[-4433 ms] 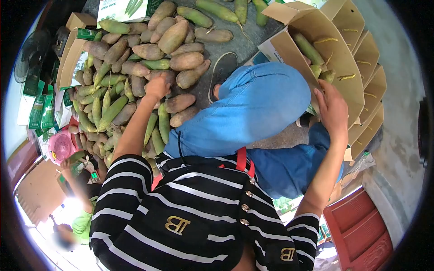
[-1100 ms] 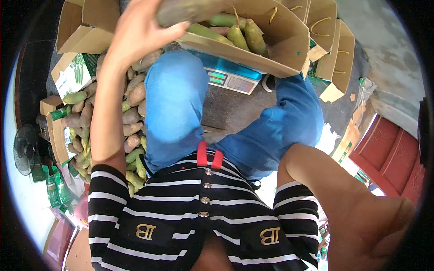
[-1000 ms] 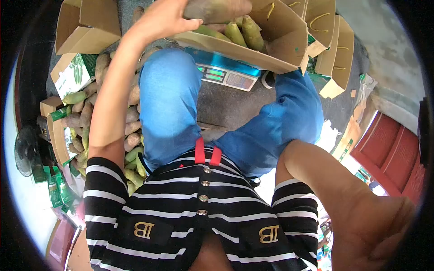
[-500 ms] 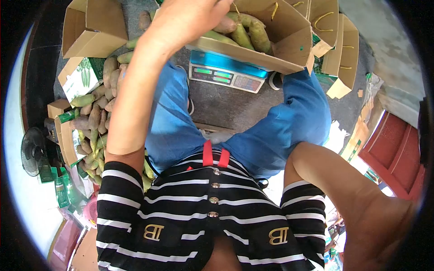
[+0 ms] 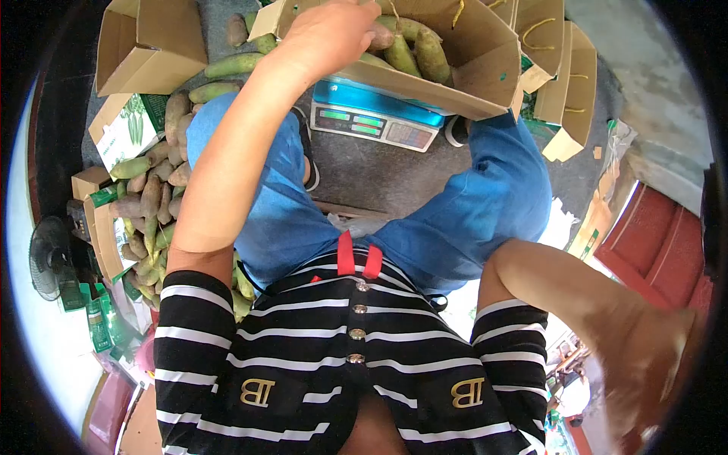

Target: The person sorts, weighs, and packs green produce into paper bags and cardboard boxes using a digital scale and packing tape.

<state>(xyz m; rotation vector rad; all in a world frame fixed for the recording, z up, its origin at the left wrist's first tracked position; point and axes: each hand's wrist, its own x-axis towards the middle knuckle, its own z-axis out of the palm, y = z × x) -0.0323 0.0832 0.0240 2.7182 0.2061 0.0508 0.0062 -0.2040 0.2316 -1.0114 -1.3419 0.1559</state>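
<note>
My left hand (image 5: 331,39) is over the near-left rim of an open cardboard box (image 5: 481,80). Its fingers look curled inward, and whatever they may grip is hidden. Just under the fingertips lies a reddish-brown radish (image 5: 381,36), beside green radishes (image 5: 431,57) in the box. A blue-topped digital scale (image 5: 371,121) sits under the box, its green displays lit. My right hand (image 5: 644,387) is raised at the lower right edge, close to the camera and blurred; its fingers cannot be made out.
A pile of green and brownish radishes (image 5: 155,189) lies on the left beside my leg. An open carton (image 5: 171,61) stands at the upper left, and more cartons with yellow cord handles (image 5: 580,91) at the upper right. A black fan (image 5: 51,258) is at the far left.
My left hand has shifted slightly back toward me and left at the box rim. My right hand has moved down a little at the lower right edge. The whole view has shifted slightly.
</note>
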